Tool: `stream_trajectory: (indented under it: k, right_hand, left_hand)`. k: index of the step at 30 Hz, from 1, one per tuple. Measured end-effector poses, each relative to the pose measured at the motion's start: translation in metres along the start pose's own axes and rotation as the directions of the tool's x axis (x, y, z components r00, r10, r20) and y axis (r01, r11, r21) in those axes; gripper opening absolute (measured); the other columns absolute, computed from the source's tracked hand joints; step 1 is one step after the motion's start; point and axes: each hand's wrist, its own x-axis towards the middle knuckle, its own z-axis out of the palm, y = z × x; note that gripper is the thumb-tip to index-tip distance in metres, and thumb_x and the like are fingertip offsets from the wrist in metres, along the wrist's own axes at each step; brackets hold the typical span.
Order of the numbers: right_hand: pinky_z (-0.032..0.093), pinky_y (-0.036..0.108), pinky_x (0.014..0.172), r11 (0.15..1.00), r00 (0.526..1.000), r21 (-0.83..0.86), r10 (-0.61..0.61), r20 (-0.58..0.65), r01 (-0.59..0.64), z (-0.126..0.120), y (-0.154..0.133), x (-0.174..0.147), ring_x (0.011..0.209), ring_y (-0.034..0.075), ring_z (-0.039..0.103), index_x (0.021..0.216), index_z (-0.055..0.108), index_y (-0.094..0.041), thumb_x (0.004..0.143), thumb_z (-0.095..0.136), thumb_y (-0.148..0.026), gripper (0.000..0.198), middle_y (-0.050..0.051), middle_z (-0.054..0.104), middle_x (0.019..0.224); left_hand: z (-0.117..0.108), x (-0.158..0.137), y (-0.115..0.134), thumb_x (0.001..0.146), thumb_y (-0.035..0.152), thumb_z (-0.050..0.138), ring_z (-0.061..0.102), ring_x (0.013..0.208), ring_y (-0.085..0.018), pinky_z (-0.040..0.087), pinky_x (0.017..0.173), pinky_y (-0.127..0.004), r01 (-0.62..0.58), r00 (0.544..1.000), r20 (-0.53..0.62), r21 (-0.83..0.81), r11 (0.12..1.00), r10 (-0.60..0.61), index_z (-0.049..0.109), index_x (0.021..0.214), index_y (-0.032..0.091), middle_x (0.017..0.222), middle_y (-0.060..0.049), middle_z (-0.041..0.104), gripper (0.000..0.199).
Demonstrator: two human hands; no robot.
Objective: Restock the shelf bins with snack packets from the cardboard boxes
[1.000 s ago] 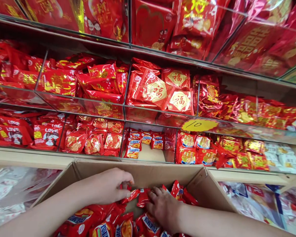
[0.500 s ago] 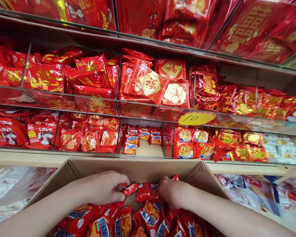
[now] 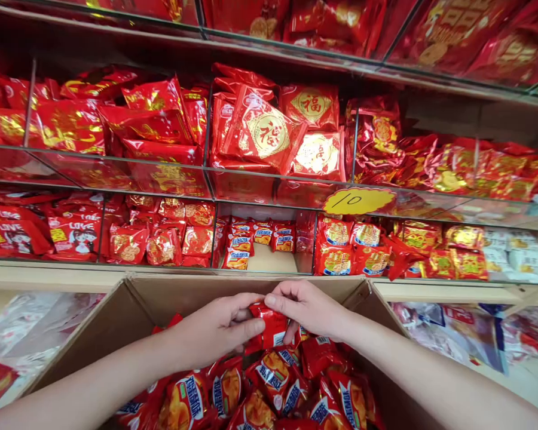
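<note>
Above the open cardboard box [image 3: 170, 292], both hands meet at a small red snack packet [image 3: 271, 329], held with its back side and a white label showing. My left hand [image 3: 228, 325] has thumb and fingers closed on its left edge. My right hand [image 3: 308, 309] grips the top and right side, the thumb pointing toward the left fingertips. More than one packet may be in the grasp; the fingers hide part of it. Just below lie several loose packets [image 3: 273, 373] with orange pictures and blue lettering, heaped in the box.
Behind the box, a shelf compartment [image 3: 273, 261] holds a few matching packets along its back and left side. Clear dividers separate neighbouring bins of red packets [image 3: 128, 243]. A yellow tag [image 3: 358, 200] marked 10 hangs on the shelf edge. Plastic-wrapped goods [image 3: 457, 334] lie lower right.
My hands have come up from inside the box and drawn together, lifting a red packet between them. The view has shifted slightly, so the shelves sit a little higher.
</note>
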Motion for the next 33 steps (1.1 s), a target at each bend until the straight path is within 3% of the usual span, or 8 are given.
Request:
stream_trajectory:
  k: [4, 12, 16, 19, 21, 23, 28, 33]
  right_hand:
    - [0.046, 0.018, 0.044, 0.991, 0.994, 0.094, -0.102, 0.049, 0.097, -0.003, -0.004, -0.002, 0.052, 0.007, 0.056, 0.083, 0.054, -0.014, 0.074, 0.050, -0.046, 0.033, 0.001, 0.057, 0.075]
    - [0.041, 0.018, 0.032, 0.979, 0.965, 0.088, -0.163, -0.208, 0.184, 0.007, -0.006, -0.004, 0.038, 0.007, 0.050, 0.075, 0.055, -0.015, 0.079, 0.040, -0.047, 0.035, -0.003, 0.051, 0.056]
    - [0.048, 0.021, 0.045, 0.806, 0.738, -0.413, -0.572, -0.358, 0.424, 0.007, -0.009, -0.015, 0.053, 0.010, 0.058, 0.090, 0.060, -0.020, 0.083, 0.042, -0.030, 0.023, 0.001, 0.060, 0.071]
    - [0.049, 0.025, 0.074, 0.464, 0.508, -0.643, -0.851, -0.133, 0.609, 0.004, -0.013, -0.023, 0.088, 0.013, 0.057, 0.110, 0.052, -0.024, 0.081, 0.046, -0.019, 0.030, 0.004, 0.060, 0.096]
    - [0.042, 0.031, 0.088, 0.321, 0.463, -0.658, -0.885, 0.047, 0.681, 0.006, -0.016, -0.026, 0.104, 0.016, 0.049, 0.117, 0.046, -0.026, 0.078, 0.053, -0.021, 0.041, 0.006, 0.055, 0.109]
    - [0.032, 0.040, 0.097, 0.359, 0.518, -0.638, -0.852, 0.074, 0.682, 0.010, -0.017, -0.026, 0.115, 0.021, 0.037, 0.119, 0.043, -0.027, 0.071, 0.060, -0.028, 0.051, 0.006, 0.044, 0.122]
    - [0.045, 0.038, 0.083, 0.889, 0.836, -0.084, -0.452, -0.310, 0.450, 0.024, -0.011, -0.013, 0.102, 0.020, 0.050, 0.121, 0.035, -0.023, 0.076, 0.052, -0.037, 0.050, 0.010, 0.048, 0.116]
    - [0.048, 0.027, 0.057, 0.929, 0.953, 0.251, -0.223, -0.203, 0.271, 0.024, -0.006, -0.004, 0.061, 0.012, 0.059, 0.091, 0.055, -0.016, 0.075, 0.051, -0.041, 0.030, 0.002, 0.060, 0.073]
  left_hand:
    - [-0.003, 0.002, 0.005, 0.079, 0.040, 0.045, 0.053, 0.064, -0.012, 0.047, 0.059, -0.026, 0.085, 0.993, -0.073, -0.139, 0.987, -0.096, 0.045, 0.109, 0.021, 0.074, 0.003, 0.055, 0.036]
    - [-0.009, 0.003, 0.007, 0.078, 0.041, 0.047, 0.053, 0.068, -0.012, 0.044, 0.058, -0.024, -0.012, 0.986, -0.163, -0.244, 0.970, -0.029, 0.048, 0.106, 0.020, 0.083, -0.001, 0.059, 0.035]
    - [-0.011, -0.004, 0.008, 0.075, 0.058, 0.038, 0.060, 0.071, -0.019, 0.046, 0.065, -0.032, 0.232, 0.961, -0.045, -0.419, 0.878, -0.275, 0.047, 0.111, 0.019, 0.093, -0.008, 0.061, 0.054]
    - [-0.009, -0.008, 0.014, 0.076, 0.059, 0.033, 0.061, 0.073, -0.021, 0.046, 0.066, -0.032, 0.254, 0.965, 0.113, -0.630, 0.734, -0.237, 0.051, 0.106, 0.016, 0.093, -0.011, 0.062, 0.055]
    - [-0.007, -0.008, 0.019, 0.077, 0.046, 0.047, 0.060, 0.076, -0.018, 0.046, 0.067, -0.029, 0.114, 0.989, 0.014, -0.716, 0.689, -0.150, 0.049, 0.107, 0.019, 0.095, -0.008, 0.062, 0.040]
    - [-0.006, -0.007, 0.021, 0.074, 0.029, 0.058, 0.060, 0.078, -0.015, 0.046, 0.068, -0.027, -0.036, 0.980, -0.160, -0.722, 0.691, -0.116, 0.045, 0.111, 0.024, 0.099, -0.005, 0.061, 0.040]
    - [-0.009, -0.002, 0.019, 0.069, 0.019, 0.065, 0.060, 0.083, -0.015, 0.047, 0.072, -0.026, -0.154, 0.918, -0.373, -0.649, 0.745, -0.136, 0.044, 0.109, 0.023, 0.096, -0.004, 0.063, 0.045]
    - [-0.009, -0.002, 0.014, 0.066, 0.019, 0.067, 0.062, 0.075, -0.012, 0.047, 0.072, -0.024, -0.142, 0.916, -0.374, -0.639, 0.756, -0.144, 0.047, 0.101, 0.020, 0.091, -0.004, 0.066, 0.040]
